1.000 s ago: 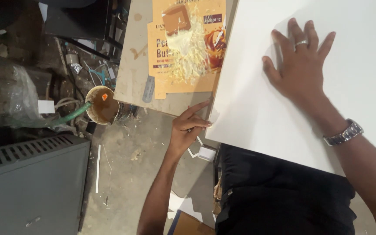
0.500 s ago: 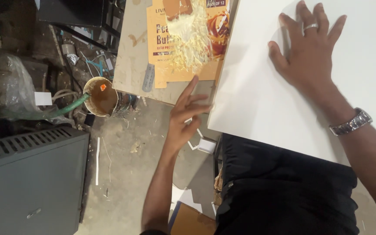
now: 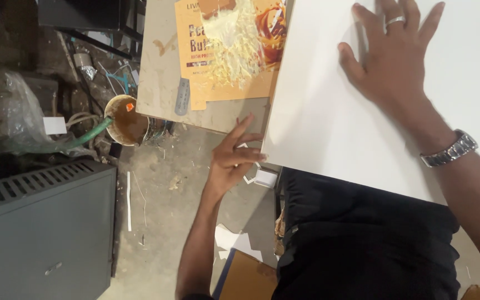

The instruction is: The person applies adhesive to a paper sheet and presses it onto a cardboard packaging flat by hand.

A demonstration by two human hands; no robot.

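A large white board lies on the workbench and overhangs its near edge. My right hand, with a ring and a metal wristwatch, rests flat on top of it, fingers spread. My left hand is at the board's near left corner, fingers extended and fingertips touching the edge. An orange printed cardboard sheet with a heap of pale shavings lies on the bench left of the board.
A bucket of brown liquid with a green hose stands on the floor. A grey metal cabinet is at lower left. Paper scraps litter the concrete floor. A small grey tool lies on the bench.
My left hand has opened from gripping the board's corner to fingers extended against its edge. The view has shifted slightly, so my right hand sits higher in frame.
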